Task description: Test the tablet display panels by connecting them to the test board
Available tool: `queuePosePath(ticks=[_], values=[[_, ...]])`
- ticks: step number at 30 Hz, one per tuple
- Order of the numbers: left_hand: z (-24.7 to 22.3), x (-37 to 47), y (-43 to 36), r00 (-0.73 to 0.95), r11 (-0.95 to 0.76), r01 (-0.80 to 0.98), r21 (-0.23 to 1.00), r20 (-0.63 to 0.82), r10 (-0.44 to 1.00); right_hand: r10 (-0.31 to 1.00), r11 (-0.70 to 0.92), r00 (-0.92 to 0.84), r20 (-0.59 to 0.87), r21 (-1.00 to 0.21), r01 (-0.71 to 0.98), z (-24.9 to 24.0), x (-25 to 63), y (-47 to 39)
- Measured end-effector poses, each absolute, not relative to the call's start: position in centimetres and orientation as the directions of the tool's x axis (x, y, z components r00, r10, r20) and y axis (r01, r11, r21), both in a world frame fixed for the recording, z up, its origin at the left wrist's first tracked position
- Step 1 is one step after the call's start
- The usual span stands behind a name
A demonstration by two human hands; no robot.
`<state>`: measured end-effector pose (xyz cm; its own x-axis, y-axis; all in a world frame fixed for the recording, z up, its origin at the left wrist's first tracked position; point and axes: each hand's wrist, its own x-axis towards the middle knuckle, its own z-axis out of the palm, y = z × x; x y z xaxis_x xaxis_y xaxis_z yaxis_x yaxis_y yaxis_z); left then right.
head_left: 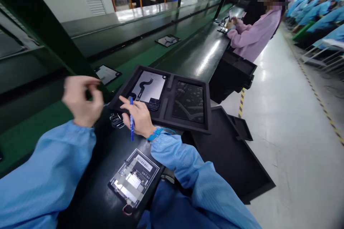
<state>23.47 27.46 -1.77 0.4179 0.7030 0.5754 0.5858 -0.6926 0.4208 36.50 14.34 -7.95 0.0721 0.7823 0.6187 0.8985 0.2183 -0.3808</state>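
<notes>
- Head view, and the landmark here is the black foam tray (206,114) with two pockets, sitting on the dark bench right at the green conveyor.
- Right hand (138,116) rests on the near-left corner of that tray, fingers curled round a blue pen (131,123) that points back toward the sleeve. So that hand is closed on the pen, index finger stretched toward the left pocket.
- In the left pocket lies a flat panel (149,87) with a dark flex cable curling across it. The right pocket holds a darker, shiny panel (188,102).
- Left hand (82,100) is up in the air left of the tray, blurry, fingers pinched together. Can't tell if anything's actually in there.
- Nearer to me than the tray, a circuit board assembly (134,179) lies flat on the bench.
- My take: the panel looks thin, light, stiff and pretty fragile, the flex cable even more so. I'd lift it by the edges, never by the cable.
- Beyond the tray, a person in a pink coat (254,35) works at the same bench.
</notes>
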Motion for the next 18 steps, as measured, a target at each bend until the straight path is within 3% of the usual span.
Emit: queuePosePath(ticks=[3,7,14,18], values=[[-1.7,28.1,25.1,0.625,-0.676,0.681,0.282,0.257,0.737,0.698,0.137,0.229,0.678,-0.441,0.887,-7.6,37.8,12.8],[-3.7,31.8,26.0,0.605,-0.599,0.780,0.181,0.026,0.796,0.533,0.066,0.401,0.745,-0.509,0.858,-7.1,40.4,8.2],[-4.0,33.5,27.1,0.468,-0.445,0.873,0.199,-0.090,0.879,0.529,-0.348,0.654,0.540,-0.565,0.748,-9.8,45.5,2.3],[-3.1,33.3,27.3,0.400,-0.352,0.872,0.341,-0.082,0.913,0.576,-0.389,0.625,0.526,-0.496,0.776,-11.0,45.4,2.7]])
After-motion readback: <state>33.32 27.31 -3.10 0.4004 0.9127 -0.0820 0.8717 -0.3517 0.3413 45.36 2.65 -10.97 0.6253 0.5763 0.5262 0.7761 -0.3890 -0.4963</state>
